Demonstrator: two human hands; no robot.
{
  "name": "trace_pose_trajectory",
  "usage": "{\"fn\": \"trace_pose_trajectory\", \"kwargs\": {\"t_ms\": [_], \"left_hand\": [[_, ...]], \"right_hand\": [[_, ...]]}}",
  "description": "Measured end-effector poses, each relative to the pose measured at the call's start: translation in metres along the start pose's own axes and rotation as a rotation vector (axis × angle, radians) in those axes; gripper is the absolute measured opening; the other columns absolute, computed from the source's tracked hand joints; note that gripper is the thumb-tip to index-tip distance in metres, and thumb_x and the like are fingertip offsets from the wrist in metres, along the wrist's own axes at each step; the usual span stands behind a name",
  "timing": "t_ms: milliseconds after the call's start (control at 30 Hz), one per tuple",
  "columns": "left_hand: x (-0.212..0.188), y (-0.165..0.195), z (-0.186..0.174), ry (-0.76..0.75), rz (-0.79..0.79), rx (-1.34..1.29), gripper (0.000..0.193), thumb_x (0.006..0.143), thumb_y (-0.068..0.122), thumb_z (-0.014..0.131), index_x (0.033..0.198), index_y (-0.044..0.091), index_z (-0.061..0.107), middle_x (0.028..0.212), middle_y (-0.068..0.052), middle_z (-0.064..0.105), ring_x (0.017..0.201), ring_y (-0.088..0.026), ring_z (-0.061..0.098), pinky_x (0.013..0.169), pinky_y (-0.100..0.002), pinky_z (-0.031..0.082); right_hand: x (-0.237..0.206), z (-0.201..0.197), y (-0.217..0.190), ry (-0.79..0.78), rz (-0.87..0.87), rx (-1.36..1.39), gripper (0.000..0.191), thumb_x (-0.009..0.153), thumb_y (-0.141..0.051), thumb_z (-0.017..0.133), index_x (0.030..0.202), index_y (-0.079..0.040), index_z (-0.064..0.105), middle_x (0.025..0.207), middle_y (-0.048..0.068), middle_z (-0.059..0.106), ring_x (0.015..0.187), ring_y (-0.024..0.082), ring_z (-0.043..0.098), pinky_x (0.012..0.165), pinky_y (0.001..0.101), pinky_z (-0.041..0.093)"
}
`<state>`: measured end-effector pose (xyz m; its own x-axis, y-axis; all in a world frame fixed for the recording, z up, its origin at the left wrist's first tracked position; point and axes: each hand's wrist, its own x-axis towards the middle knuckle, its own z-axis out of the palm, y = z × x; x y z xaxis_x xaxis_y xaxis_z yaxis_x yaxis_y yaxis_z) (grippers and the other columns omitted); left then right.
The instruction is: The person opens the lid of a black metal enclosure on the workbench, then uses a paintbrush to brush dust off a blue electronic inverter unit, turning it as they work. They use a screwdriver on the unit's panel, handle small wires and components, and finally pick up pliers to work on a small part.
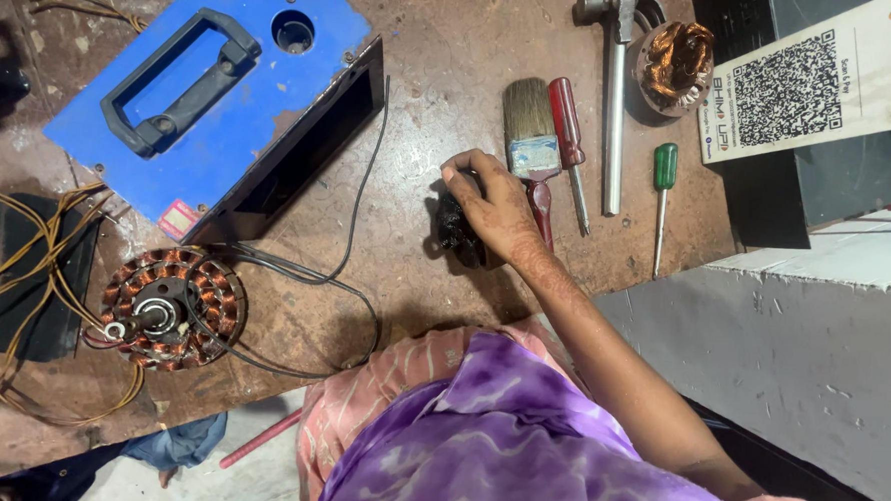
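The person's right hand (497,211) lies on top of a small black lump (456,231) near the middle of the brown bench (443,70), the fingers (466,173) curled over its top and pressed onto it, so most of the piece is hidden; I cannot tell what it is, only that it looks dark, glossy and greasy. To my eye it is compact, stiff and fairly dense for its size, and the sheen suggests it could slip, so a wrap-around grasp across its sides, thumb against fingers, seems safer than a fingertip pinch. The left hand is nowhere to be seen. Just beside the hand, toward the far edge, a flat paintbrush (531,134) lies with its red handle running under the wrist, and next to it a red-handled screwdriver (568,146), a hammer (615,88) and a small green-handled screwdriver (662,190) lie roughly side by side. A copper-wound coil in a round housing (677,65) sits at the far edge by the hammer head. Well apart, toward the left edge, a fan stator with copper windings (171,309) rests with black wires (353,307) trailing from it, beside a blue metal case with a black handle (202,90).
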<state>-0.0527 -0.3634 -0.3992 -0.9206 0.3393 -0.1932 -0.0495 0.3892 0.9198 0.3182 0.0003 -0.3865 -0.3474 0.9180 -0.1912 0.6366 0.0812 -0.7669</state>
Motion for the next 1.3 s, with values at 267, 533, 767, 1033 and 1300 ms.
{"fn": "trace_pose_trajectory", "kwargs": {"t_ms": [267, 533, 767, 1033, 1300], "left_hand": [[-0.069, 0.035, 0.003, -0.167, 0.143, -0.135, 0.078, 0.099, 0.031, 0.066, 0.164, 0.007, 0.03, 0.138, -0.017, 0.061, 0.082, -0.017, 0.066, 0.062, -0.029, 0.056], [-0.156, 0.055, 0.047, -0.556, 0.037, -0.204, 0.079, 0.102, 0.029, 0.062, 0.168, 0.006, 0.027, 0.138, -0.018, 0.063, 0.077, -0.014, 0.066, 0.059, -0.024, 0.055], [-0.13, 0.096, 0.072, -0.944, -0.175, -0.304, 0.077, 0.101, 0.025, 0.065, 0.168, 0.007, 0.03, 0.119, -0.02, 0.063, 0.067, -0.016, 0.067, 0.054, -0.026, 0.055], [-0.094, 0.161, 0.143, -1.234, -0.074, 0.008, 0.066, 0.095, 0.03, 0.062, 0.156, 0.008, 0.05, 0.072, -0.009, 0.069, 0.051, -0.015, 0.066, 0.053, -0.028, 0.057], [-0.084, 0.197, 0.179, -1.46, -0.099, 0.077, 0.068, 0.099, 0.029, 0.061, 0.163, 0.013, 0.044, 0.06, -0.013, 0.067, 0.045, -0.014, 0.065, 0.046, -0.028, 0.056]], "right_hand": [[-0.002, -0.007, 0.009, -0.074, -0.072, -0.027, 0.045, 0.103, -0.046, 0.052, 0.119, -0.007, 0.067, 0.114, 0.015, 0.067, 0.111, 0.028, 0.066, 0.099, 0.0401, 0.05], [0.001, -0.01, 0.009, -0.099, -0.058, -0.041, 0.04, 0.104, -0.043, 0.054, 0.121, -0.008, 0.066, 0.115, 0.014, 0.068, 0.112, 0.028, 0.066, 0.1, 0.0398, 0.05], [-0.018, -0.035, -0.028, 0.041, -0.301, 0.039, 0.07, 0.086, -0.046, 0.072, 0.142, -0.014, 0.047, 0.149, 0.015, 0.047, 0.139, 0.036, 0.047, 0.113, 0.0539, 0.04], [-0.047, -0.073, -0.064, -0.128, -0.849, -0.673, 0.071, 0.09, -0.057, 0.066, 0.153, -0.035, 0.043, 0.168, 0.008, 0.027, 0.156, 0.032, 0.015, 0.122, 0.0646, -0.008], [-0.069, -0.065, -0.049, -0.121, -0.747, -0.48, 0.064, 0.082, -0.037, 0.066, 0.141, -0.018, 0.054, 0.138, 0.011, 0.053, 0.144, 0.032, 0.044, 0.126, 0.0655, 0.019]]}}
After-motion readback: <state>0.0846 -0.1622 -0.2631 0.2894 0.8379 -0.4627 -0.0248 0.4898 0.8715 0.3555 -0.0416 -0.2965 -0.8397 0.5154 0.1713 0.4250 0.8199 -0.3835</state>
